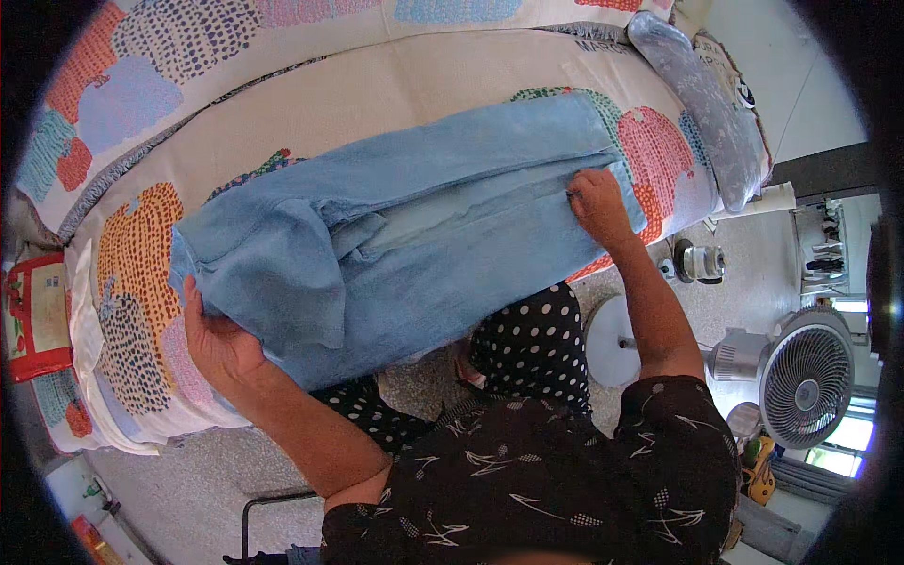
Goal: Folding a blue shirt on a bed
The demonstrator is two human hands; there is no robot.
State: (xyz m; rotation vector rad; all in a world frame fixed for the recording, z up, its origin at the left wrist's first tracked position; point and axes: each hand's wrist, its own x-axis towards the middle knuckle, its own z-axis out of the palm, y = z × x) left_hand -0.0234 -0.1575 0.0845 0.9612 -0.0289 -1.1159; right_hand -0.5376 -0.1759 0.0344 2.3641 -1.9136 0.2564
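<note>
A pair of light blue jeans (471,250) lies stretched lengthwise across the patterned sofa cover, its two legs side by side with a gap between them. At the wide waist end on the left, my left hand (218,344) grips the edge, thumb on top and the other fingers partly hidden under the cloth. Toward the leg ends on the right, my right hand (599,202) is closed in a pinch on the near leg's fabric. Folds bunch up around the seat, close to the middle of the jeans.
The sofa cover (377,80) is cream with coloured patches. A grey cushion (706,118) rests at its right end. A red-edged bag (40,315) is at the far left. On the right stand a grey fan (805,391) and a glass kettle (702,264). My dotted trousers (537,348) touch the sofa's front.
</note>
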